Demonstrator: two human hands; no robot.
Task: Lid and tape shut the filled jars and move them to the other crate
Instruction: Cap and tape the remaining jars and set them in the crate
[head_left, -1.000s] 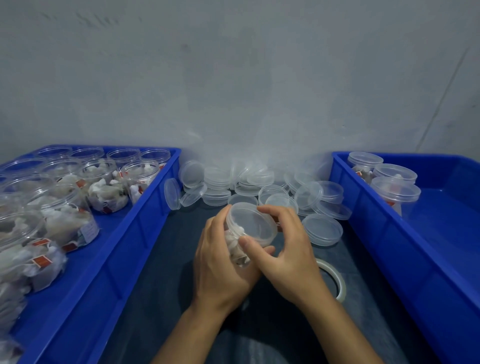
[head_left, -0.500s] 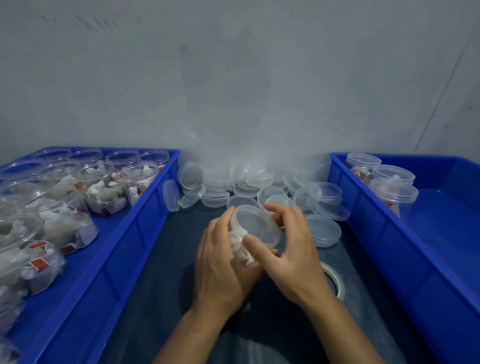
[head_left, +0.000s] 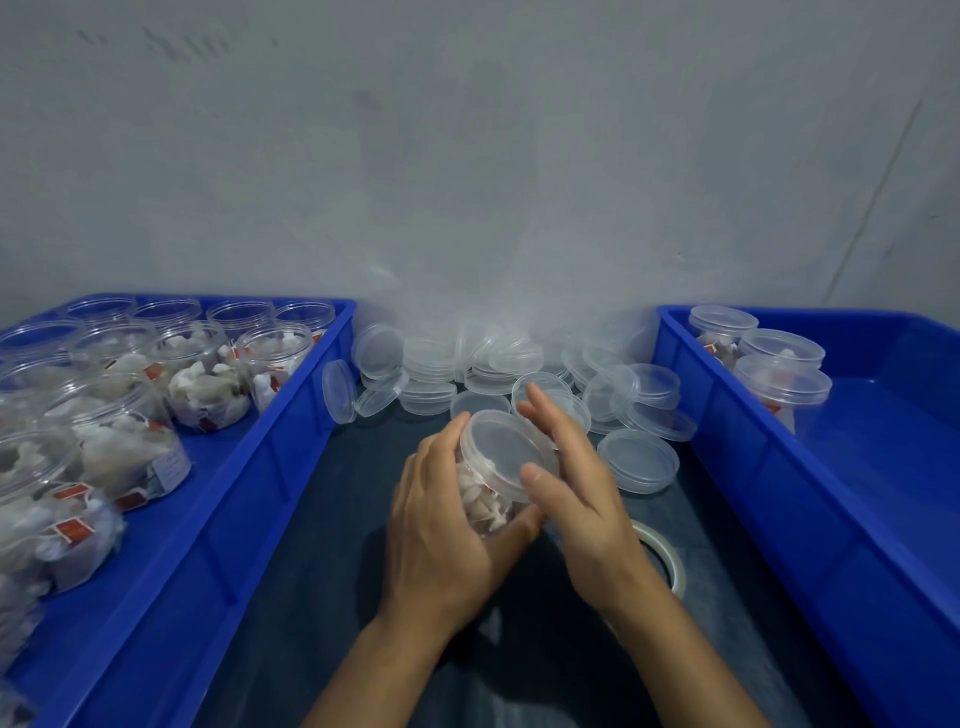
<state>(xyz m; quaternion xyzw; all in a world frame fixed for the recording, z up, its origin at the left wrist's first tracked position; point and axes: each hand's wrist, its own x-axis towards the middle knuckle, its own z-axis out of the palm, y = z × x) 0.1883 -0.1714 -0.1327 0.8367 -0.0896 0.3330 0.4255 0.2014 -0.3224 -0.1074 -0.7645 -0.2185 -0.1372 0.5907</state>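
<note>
Jar (head_left: 485, 499), centre: gripped by left hand (head_left: 441, 530); lid (head_left: 506, 454) on, touched by right hand (head_left: 576, 493), fingers mostly straight. Tape (head_left: 662, 558) at 4 o'clock, not yet applied. Right crate (head_left: 727, 441): 3 lidded jars (head_left: 782, 382) (taping can't be told). Left crate (head_left: 291, 431): many unlidded.

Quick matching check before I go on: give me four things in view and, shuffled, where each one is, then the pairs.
Things:
1. held jar
2. tape roll
3. loose lids
4. lidded jars

Places:
A. in the right crate
B. piled by the wall between the crates
C. flat on the dark mat, right of the right hand
D. gripped in the left hand, lid on top

Pairs: 1-D, 2-C, 3-B, 4-A
</note>
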